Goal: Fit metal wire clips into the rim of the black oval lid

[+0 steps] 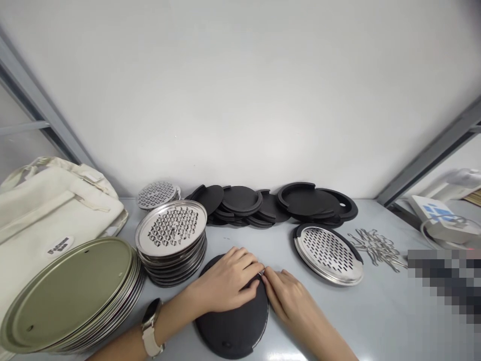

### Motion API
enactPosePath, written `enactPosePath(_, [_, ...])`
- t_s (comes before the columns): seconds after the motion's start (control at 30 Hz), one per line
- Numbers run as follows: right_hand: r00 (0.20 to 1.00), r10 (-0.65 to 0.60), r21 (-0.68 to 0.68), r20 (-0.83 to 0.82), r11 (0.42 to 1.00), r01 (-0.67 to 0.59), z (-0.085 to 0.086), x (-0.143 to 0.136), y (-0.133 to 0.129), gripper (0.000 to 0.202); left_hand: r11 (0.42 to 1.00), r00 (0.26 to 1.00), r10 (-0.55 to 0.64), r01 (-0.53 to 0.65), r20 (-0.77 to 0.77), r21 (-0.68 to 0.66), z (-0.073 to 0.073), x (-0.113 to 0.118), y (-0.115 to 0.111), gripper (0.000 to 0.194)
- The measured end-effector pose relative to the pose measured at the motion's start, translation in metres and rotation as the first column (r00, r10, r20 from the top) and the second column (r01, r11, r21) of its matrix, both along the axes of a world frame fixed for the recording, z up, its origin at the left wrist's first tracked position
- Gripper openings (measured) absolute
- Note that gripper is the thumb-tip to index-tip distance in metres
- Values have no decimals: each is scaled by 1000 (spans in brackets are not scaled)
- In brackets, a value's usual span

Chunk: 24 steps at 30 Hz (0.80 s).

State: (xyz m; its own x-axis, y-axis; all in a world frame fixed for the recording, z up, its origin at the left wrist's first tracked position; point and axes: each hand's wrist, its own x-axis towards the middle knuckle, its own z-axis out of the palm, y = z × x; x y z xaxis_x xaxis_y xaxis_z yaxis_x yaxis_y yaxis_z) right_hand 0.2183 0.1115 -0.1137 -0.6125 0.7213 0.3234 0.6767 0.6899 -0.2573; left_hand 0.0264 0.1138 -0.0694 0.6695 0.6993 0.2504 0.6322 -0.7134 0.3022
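Note:
A round black disc [238, 328] lies on the grey table, with a rim piece along part of its edge. Over its upper part rests my left hand [235, 281], fingers bent together near the disc's upper right edge. My right hand [287, 296] pinches at that same edge, fingertips meeting those of the left. A small bit of metal [261, 273] shows between the fingertips; the rest of it is hidden. Right of the hands is a metal grater disc [328, 253] with black edging, and further right a pile of metal hooks [378, 245].
Stacked grater discs [171, 233] stand left of the hands, beside a stack of green oval plates [75, 291]. Black discs and rims [240, 200] line the wall. A cream bag [56, 200] sits far left, a white box [436, 210] at right.

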Motion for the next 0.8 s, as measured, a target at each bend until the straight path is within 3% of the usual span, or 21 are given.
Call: enactPosePath(0.8, [999, -22, -65, -27, 998, 20, 3, -1, -1, 15, 1000, 1000, 9, -9, 20, 1, -1, -1, 1, 25])
